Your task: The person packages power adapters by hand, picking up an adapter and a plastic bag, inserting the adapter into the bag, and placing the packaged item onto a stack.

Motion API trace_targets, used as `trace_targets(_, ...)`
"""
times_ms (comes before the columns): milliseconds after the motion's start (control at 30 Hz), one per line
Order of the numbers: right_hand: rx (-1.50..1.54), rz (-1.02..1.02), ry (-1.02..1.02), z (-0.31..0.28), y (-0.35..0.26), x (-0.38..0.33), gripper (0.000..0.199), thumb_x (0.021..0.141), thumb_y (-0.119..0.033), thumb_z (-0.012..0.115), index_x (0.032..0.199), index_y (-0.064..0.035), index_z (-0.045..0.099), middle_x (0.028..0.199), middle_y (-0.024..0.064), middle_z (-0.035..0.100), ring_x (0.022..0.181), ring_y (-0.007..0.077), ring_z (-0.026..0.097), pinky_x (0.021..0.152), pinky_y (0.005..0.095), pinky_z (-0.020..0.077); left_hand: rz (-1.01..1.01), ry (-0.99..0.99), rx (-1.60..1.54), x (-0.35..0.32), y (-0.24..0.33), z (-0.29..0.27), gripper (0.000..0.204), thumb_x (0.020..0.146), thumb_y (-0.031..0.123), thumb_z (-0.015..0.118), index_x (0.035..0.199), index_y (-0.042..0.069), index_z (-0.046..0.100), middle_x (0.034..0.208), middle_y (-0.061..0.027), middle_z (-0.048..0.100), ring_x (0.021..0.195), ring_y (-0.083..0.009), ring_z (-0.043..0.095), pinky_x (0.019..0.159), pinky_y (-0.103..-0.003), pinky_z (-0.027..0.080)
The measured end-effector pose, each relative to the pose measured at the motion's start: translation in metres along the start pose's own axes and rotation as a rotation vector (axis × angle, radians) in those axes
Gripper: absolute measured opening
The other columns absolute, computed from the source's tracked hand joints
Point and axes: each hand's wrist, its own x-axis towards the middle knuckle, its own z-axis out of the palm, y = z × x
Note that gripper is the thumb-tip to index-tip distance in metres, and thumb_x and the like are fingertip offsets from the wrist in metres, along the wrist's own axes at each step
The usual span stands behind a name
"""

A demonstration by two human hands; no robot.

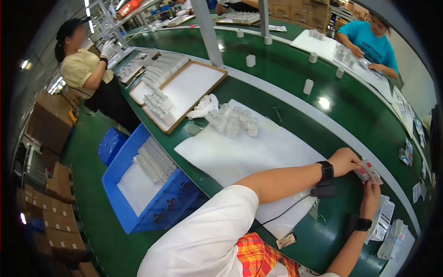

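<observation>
My left hand [345, 161] and my right hand [370, 197] both grip one small flat packet [368, 172], white with pinkish print, held over the green bench [295, 78]. The left hand pinches its near edge, the right holds it from below. Both wrists wear black bands, and a black cable runs back from the left one. A cluster of small white bottles [235, 121] stands at the far end of a white foam sheet [249, 157] to my left.
A stack of clear sleeved packets [385, 221] lies by my right hand. A wooden tray [182, 92] with white parts sits further left. A blue crate [147, 184] stands beside the bench. Two other people work at the bench, far left [87, 69] and far right [369, 44].
</observation>
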Motion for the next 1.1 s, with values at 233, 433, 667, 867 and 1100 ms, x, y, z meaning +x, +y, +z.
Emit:
trace_targets(233,-1.263,-0.565,-0.535,0.029,-0.061,-0.072,0.031,0.07,0.007,0.052,0.097,-0.0019,0.066,0.108,0.0169,0.064,0.099,0.036,0.059,0.088,0.0401,0.0467,0.21,-0.588,0.805,-0.017,0.011,0.001,0.017,0.075,0.014,0.062,0.082,0.023,0.075,0.085,-0.0033,0.068,0.088,-0.0273,0.061,0.079,-0.042,0.046)
trace_targets(433,-1.205,-0.414,-0.393,0.065,-0.045,-0.077,0.012,0.073,-0.005,0.068,0.085,-0.0012,0.066,0.082,0.0151,0.062,0.078,0.0329,0.06,0.072,0.0399,0.0479,0.333,-0.5,0.76,-0.031,0.002,0.003,0.03,0.076,0.018,0.063,0.105,0.022,0.069,0.106,-0.0036,0.057,0.101,-0.0292,0.052,0.079,-0.043,0.041)
trace_targets(667,-1.11,-0.254,-0.457,0.051,-0.04,-0.065,0.009,0.076,-0.007,0.067,0.083,-0.0026,0.065,0.079,0.0133,0.059,0.078,0.0318,0.058,0.07,0.0391,0.047,0.177,-0.603,0.697,-0.029,0.016,0.01,0.038,0.078,0.014,0.064,0.115,0.022,0.064,0.109,-0.0025,0.056,0.104,-0.0285,0.049,0.089,-0.043,0.039)
trace_targets(867,-1.025,-0.403,-0.584,0.041,-0.047,-0.07,0.005,0.077,-0.005,0.063,0.08,-0.0021,0.06,0.084,0.0141,0.061,0.083,0.0336,0.058,0.073,0.0404,0.0464,0.189,-0.599,0.667,-0.033,0.017,0.014,0.032,0.078,0.016,0.063,0.11,0.019,0.067,0.105,-0.003,0.055,0.103,-0.0262,0.048,0.087,-0.041,0.036)
trace_targets(1100,-0.61,-0.217,0.07,-0.11,-0.105,-0.184,0.008,0.089,-0.008,0.058,0.088,-0.0058,0.05,0.086,0.0025,0.048,0.079,0.0111,0.046,0.071,0.0237,0.0393,0.102,-0.748,0.596,-0.023,0.025,-0.013,0.034,0.078,0.017,0.066,0.111,0.02,0.067,0.112,-0.0029,0.055,0.107,-0.0278,0.048,0.094,-0.042,0.035)
